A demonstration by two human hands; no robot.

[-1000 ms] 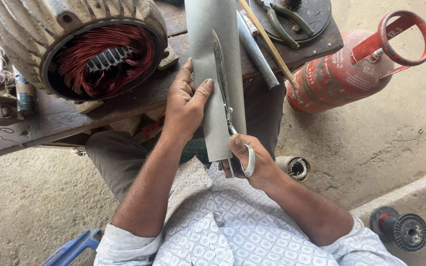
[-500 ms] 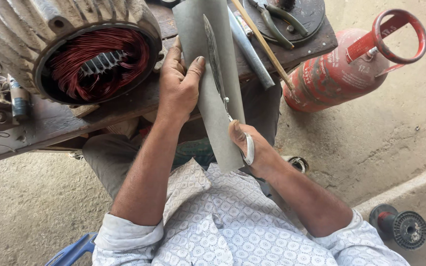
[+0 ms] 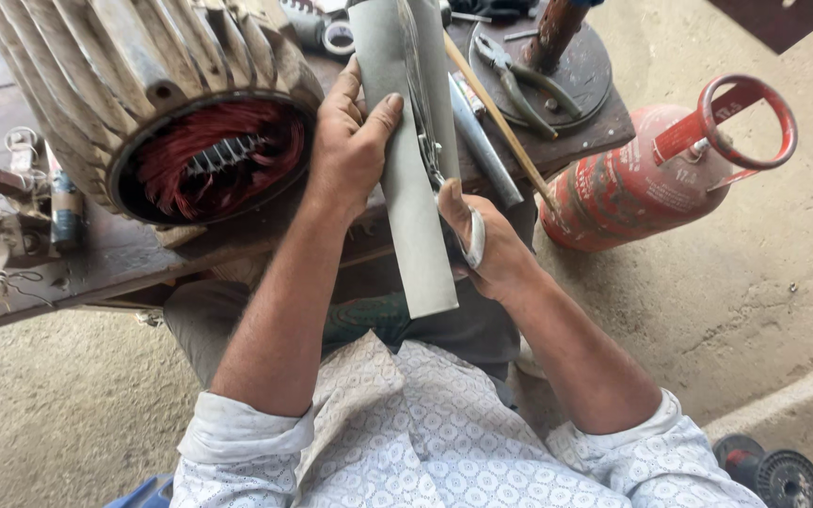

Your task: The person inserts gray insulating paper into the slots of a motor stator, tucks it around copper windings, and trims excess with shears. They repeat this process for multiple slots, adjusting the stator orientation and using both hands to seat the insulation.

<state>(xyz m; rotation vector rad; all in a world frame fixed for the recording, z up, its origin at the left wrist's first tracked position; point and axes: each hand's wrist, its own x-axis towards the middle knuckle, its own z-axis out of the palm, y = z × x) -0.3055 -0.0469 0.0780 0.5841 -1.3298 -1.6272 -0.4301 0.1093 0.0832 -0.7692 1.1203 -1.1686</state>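
- Left hand: closed on the upper left edge of a grey sheet, thumb across its face, fingers behind, steadying it.
- Right hand: closed through the handles of scissors, whose blades run up the right part of the sheet; whether the blades are apart or together cannot be told at this angle.
- Sheet: a long, narrow grey strip, held nearly upright over the person's lap and the near edge of the tabletop, its lower end hanging free between the two forearms.
- Progress, as judged: the cut runs lengthwise and is under way. The blades lie about the middle and upper stretch of the strip; the sheet still shows as one piece at the top, so the upper run appears uncut. The exact extent of the slit below the blades is hidden by the right hand.
- Surroundings: a ribbed motor housing with red copper windings lies on the tabletop just left of the left hand. Pliers, a metal rod and a thin wooden stick lie to the right of the sheet. A red gas cylinder lies on the floor beside the tabletop, and a wire spool lies at lower right.
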